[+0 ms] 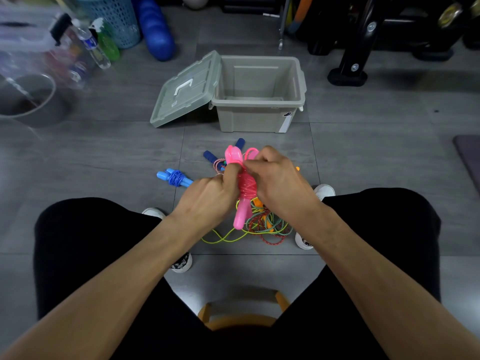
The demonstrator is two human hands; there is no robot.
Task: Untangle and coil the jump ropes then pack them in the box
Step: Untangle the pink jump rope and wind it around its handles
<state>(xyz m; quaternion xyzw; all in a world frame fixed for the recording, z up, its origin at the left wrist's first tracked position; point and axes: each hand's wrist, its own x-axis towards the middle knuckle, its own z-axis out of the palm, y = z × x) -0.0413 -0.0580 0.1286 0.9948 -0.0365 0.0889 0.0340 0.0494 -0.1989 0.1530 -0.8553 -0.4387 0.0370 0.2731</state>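
Observation:
Both hands hold a pink jump rope [242, 201] above the floor, its cord wound around the two pink handles. My left hand [210, 196] grips the bundle from the left, and my right hand [278, 178] pinches a loop of pink cord at the top. A blue jump rope [175, 177], coiled around its own handles, lies on the floor to the left. A tangle of green, red and yellow ropes [265, 226] with orange handles lies under my hands. Dark blue handles [211, 157] lie beyond. The grey box [259, 114] stands open and empty, its lid [185, 92] leaning at its left.
I sit on a wooden stool [241, 318] with knees apart and white shoes [323, 190] beside the tangle. A blue basket [114, 19], bottles [91, 42] and a blue roller [155, 29] stand far left; black gym equipment [358, 48] stands far right. A dark mat [470, 157] edges in at right.

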